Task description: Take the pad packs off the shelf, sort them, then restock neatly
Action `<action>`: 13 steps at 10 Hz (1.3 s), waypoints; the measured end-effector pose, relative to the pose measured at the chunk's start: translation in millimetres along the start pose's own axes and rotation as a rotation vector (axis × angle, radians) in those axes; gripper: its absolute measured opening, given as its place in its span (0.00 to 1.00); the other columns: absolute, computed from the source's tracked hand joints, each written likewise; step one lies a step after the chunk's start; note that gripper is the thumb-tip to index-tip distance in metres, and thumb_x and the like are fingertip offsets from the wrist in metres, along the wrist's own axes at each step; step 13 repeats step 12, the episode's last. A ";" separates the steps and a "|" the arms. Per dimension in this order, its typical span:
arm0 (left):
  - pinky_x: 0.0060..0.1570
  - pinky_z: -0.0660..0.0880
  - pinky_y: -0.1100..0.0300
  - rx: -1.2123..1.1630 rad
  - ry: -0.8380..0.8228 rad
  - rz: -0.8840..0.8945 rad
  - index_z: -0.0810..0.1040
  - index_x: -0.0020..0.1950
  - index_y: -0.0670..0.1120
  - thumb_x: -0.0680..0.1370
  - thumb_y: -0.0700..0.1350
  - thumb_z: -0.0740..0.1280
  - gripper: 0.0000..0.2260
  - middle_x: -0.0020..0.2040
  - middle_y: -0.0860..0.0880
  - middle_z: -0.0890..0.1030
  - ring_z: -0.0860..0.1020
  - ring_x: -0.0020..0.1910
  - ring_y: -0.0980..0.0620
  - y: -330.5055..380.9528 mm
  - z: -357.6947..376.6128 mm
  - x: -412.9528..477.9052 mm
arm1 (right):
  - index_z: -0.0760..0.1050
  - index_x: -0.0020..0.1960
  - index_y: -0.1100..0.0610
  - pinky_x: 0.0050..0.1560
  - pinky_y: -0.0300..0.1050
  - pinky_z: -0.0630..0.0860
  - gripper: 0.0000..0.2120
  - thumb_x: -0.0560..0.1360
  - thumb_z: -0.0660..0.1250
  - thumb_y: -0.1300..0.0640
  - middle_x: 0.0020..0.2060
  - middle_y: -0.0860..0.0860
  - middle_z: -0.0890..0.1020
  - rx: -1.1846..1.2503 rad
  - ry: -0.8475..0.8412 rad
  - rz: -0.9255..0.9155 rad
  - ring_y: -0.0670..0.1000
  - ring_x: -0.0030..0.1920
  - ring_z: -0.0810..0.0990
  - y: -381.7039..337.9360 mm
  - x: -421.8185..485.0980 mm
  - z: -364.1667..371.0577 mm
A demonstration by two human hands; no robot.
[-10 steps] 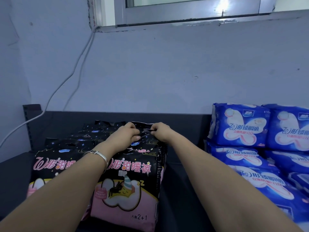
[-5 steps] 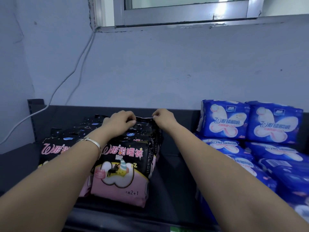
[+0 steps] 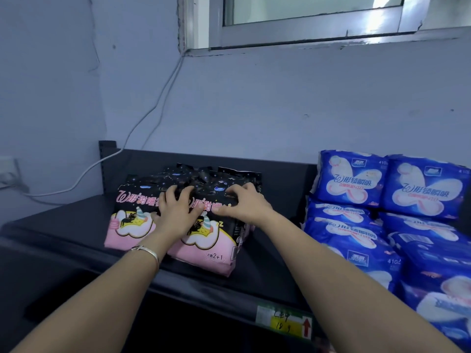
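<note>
Two rows of black-and-pink pad packs stand upright on the dark shelf (image 3: 63,225). The front right pack (image 3: 204,253) and the front left pack (image 3: 127,225) face me. My left hand (image 3: 178,210) rests with fingers spread over the tops of both front packs, across the gap between them. My right hand (image 3: 244,205) has its fingers curled over the top edge of the front right pack, thumb on its face. The packs behind are partly hidden by my hands.
Blue pad packs (image 3: 351,184) are piled at the right end of the shelf, close to my right forearm. A yellow price tag (image 3: 288,323) sits on the shelf's front edge. A white cable (image 3: 142,123) runs down the wall below a window (image 3: 305,34).
Both hands have come forward from pinching the top of a rear pack to the tops of the front packs. The view has shifted left and back.
</note>
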State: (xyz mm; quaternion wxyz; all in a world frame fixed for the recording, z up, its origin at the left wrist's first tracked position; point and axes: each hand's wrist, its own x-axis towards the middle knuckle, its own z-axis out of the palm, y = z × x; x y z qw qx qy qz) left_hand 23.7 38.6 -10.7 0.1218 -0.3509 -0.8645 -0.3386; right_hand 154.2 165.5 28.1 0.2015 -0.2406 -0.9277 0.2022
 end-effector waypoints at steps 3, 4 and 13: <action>0.67 0.60 0.43 -0.020 -0.031 0.092 0.54 0.76 0.53 0.74 0.54 0.69 0.35 0.76 0.45 0.49 0.51 0.73 0.40 -15.3 -8.0 -1.9 | 0.64 0.69 0.49 0.64 0.63 0.62 0.29 0.71 0.69 0.46 0.68 0.55 0.62 -0.458 0.105 0.071 0.62 0.69 0.61 -34.7 -7.6 14.5; 0.66 0.59 0.37 0.066 0.043 0.037 0.52 0.76 0.57 0.73 0.59 0.68 0.37 0.76 0.47 0.48 0.49 0.74 0.42 -34.6 -13.2 -4.7 | 0.63 0.71 0.47 0.69 0.67 0.55 0.29 0.72 0.67 0.45 0.72 0.54 0.59 -0.571 0.201 -0.079 0.61 0.72 0.57 -50.0 -9.2 26.6; 0.59 0.65 0.50 0.086 0.120 0.357 0.73 0.63 0.52 0.78 0.54 0.62 0.15 0.62 0.50 0.73 0.68 0.63 0.47 -71.7 -21.5 -27.8 | 0.71 0.64 0.52 0.55 0.51 0.69 0.17 0.78 0.59 0.48 0.61 0.53 0.72 -0.590 0.291 -0.055 0.58 0.62 0.69 -68.5 -42.6 62.3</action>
